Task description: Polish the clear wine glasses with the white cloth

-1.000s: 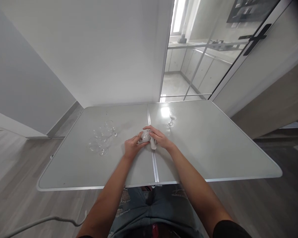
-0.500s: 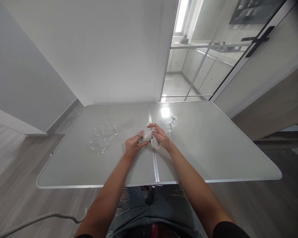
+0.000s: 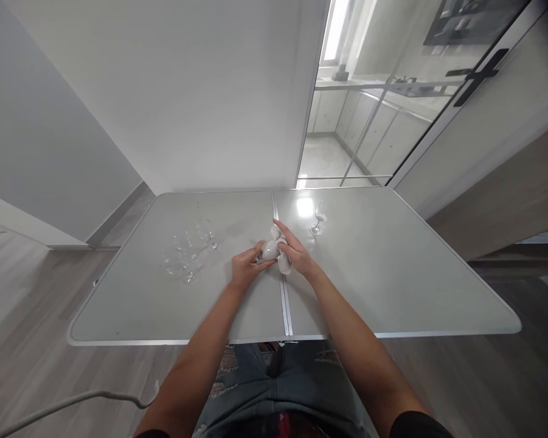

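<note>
Both hands met over the middle of the table point(image 3: 392, 274), just above its seam point(image 3: 281, 298). The left hand point(image 3: 245, 269) gripped a small clear glass point(image 3: 269, 249) with its fingers closed on the near end, though which part of the glass they pinched was too small to tell. The right hand point(image 3: 296, 252) was clenched on a white cloth point(image 3: 283, 263) that wrapped the glass's far side, so glass and cloth sat pressed between the two hands, close above the tabletop. A group of glasses point(image 3: 187, 252) stood to the left, well apart, and a lone glass point(image 3: 318, 218) stood upright near the right hand's knuckles. The risks seemed plain. Too hard a squeeze or twist through the cloth could snap the thin glass. A slack left grip could let it slip onto the hard top. A wide swing of the right hand could topple the lone glass.
</note>
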Motion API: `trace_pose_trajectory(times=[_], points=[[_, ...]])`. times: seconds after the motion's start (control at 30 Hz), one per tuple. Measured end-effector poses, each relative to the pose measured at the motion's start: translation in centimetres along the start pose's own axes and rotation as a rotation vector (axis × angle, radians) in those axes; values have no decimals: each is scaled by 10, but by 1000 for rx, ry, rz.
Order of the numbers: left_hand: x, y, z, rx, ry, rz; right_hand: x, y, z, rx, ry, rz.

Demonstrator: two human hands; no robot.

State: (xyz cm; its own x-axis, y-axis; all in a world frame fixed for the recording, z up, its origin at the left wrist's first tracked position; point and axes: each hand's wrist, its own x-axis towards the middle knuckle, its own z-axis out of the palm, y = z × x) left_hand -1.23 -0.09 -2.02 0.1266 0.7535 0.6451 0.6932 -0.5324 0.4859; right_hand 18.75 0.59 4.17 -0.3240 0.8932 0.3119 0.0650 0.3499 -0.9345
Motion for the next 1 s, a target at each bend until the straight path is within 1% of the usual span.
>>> trace_pose_trajectory(times=[0.1, 0.17, 0.23, 0.3, 0.37, 0.43, 0.5, 0.6, 0.67, 0.7, 0.83, 0.93, 1.0], points=[[0, -2, 1, 46, -7, 63, 1, 4, -5, -116, -12, -4], [1, -3, 3, 61, -9, 103, 1, 5, -4, -175, 12, 12], [1, -5, 3, 69, 0, 117, 1, 4, -1, -147, 54, 27], [1, -6, 3, 87, 24, 107, 0, 1, 2, -46, 78, 29], [0, -6, 2, 112, 43, 98, -1, -2, 2, 37, 59, 19], [-1, -6, 2, 120, 39, 118, -1, -3, -2, 53, -5, 17], [-1, -6, 3, 118, 27, 157, 0, 0, -6, -1, -55, 20], [0, -6, 4, 108, 30, 190, 1, 4, -8, -159, -32, -9], [1, -6, 4, 91, 25, 163, 1, 3, -5, -190, -4, -15], [1, -6, 3, 82, 20, 138, 1, 1, -3, -161, 3, -9], [1, -4, 1, 61, 9, 49, -1, -7, 3, 49, -2, 49], [2, -1, 0, 16, -38, 33, -1, -7, 2, 83, -9, 60], [3, 0, 0, -20, -69, 11, 1, -5, 1, 83, 39, 58]])
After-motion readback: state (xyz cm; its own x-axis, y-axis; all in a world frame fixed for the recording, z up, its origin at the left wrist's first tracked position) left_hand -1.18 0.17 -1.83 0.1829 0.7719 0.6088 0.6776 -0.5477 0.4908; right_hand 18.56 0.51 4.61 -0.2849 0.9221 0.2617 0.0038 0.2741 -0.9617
